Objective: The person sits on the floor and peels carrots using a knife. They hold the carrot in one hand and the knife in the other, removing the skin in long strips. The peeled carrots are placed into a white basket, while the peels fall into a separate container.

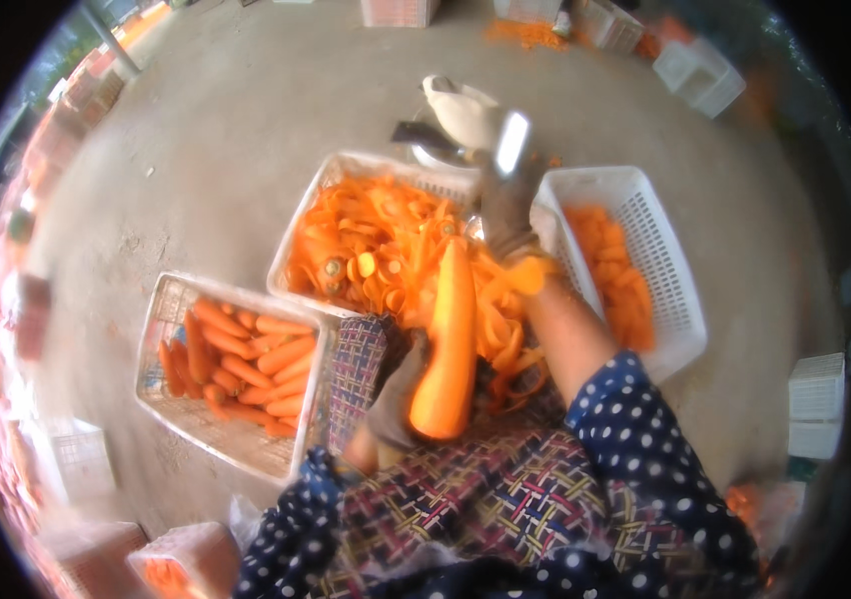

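My gloved left hand grips a large peeled carrot by its side, the narrow end pointing away from me. Beyond it my gloved right hand is closed around a blurred tool with a bright, shiny flat part; its exact kind cannot be made out. A strip of carrot peel hangs at the right wrist. Under both hands stands a white plastic crate heaped with carrot peelings and cut carrot ends. Some peelings lie over its near edge by my lap.
Unpeeled carrots fill part of a crate on the left. On the right, a white crate holds peeled carrots. A pale bag or cloth and a dark object lie beyond. More crates stand farther off.
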Available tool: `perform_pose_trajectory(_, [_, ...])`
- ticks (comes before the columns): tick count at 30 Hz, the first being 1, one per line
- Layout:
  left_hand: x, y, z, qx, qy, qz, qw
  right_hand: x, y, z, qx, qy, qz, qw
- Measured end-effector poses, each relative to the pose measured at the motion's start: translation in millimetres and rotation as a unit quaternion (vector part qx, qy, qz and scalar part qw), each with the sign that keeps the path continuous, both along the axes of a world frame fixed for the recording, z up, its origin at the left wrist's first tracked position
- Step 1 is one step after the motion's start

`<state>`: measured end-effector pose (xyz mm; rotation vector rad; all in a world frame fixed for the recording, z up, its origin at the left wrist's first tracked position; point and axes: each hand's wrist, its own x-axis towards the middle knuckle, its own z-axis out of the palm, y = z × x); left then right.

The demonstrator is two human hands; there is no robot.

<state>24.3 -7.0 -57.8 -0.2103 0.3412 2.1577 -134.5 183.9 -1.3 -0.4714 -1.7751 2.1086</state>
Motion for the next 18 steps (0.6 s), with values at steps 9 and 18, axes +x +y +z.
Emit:
perform_pose_trajectory(9, [-26.6,13.0,18.9,-0.094,-0.014,0.112,0.989,119.3,-44.7,33.7,-0.224,0.007,0.101,0.969])
perform_pose_trajectory(18, [0.1,-5.7,23.6,-0.075,0.036,-0.023,0.996,-6.6,16.4,-17.0,-0.04,-0.143,-0.037,0.988])
